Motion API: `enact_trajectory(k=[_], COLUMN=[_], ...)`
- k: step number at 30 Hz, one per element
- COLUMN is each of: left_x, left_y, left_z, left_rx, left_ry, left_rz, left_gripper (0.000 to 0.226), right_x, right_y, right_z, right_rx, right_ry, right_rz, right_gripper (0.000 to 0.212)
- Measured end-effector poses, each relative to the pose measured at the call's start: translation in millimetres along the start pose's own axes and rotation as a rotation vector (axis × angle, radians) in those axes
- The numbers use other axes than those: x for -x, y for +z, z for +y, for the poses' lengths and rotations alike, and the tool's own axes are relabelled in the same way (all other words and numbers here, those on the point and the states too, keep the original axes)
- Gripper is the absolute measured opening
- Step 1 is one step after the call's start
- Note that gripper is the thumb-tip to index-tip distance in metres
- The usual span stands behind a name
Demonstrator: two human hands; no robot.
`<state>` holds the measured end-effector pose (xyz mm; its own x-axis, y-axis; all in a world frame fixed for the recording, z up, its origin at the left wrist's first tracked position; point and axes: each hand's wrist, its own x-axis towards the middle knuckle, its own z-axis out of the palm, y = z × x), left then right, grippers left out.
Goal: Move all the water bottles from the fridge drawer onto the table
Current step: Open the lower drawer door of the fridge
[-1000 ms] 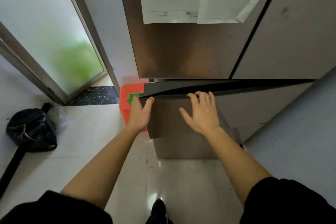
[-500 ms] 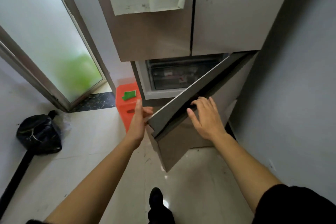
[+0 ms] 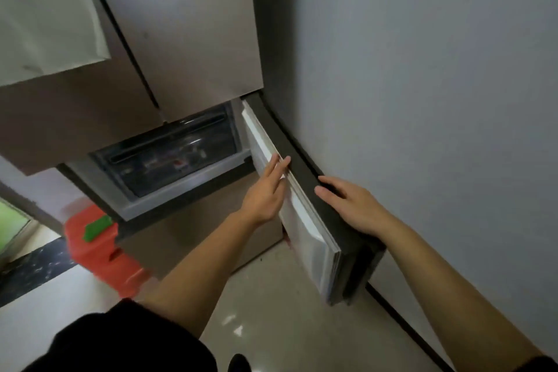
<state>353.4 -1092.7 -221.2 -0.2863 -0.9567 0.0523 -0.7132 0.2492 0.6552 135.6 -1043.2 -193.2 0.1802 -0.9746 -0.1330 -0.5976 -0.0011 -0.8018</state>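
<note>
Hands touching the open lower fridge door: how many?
2. The left hand lies flat on the white inner side of the brown lower fridge door; the right hand rests on its dark outer edge.

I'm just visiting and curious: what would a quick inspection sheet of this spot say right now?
Surface: pale tiled floor; no table in view.
Job's things: lower fridge door swung open to the right; drawer behind it shut, contents too blurred to name.
Clutter: orange stool with a green item on top.
Grippers: left hand flat on the door's white inner face; right hand on its dark outer edge; neither grips anything.
Cables: nothing seen.
Surroundings: grey wall right, papers on the upper door.
</note>
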Motion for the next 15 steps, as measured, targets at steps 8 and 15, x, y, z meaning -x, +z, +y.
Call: enact_trajectory(k=[8, 15], left_x=[-64, -85], left_y=[34, 44], left_z=[50, 58], left_rx=[-0.350, -0.428], left_ry=[-0.020, -0.010], left_rz=[-0.218, -0.253], left_gripper=[0.080, 0.089], right_x=[-3, -21], right_y=[-34, -57], right_z=[49, 64], right_rx=[0.923, 0.996], right_ry=[0.178, 0.213], right_rz=[0.336, 0.325], right_gripper=[0.059, 0.058])
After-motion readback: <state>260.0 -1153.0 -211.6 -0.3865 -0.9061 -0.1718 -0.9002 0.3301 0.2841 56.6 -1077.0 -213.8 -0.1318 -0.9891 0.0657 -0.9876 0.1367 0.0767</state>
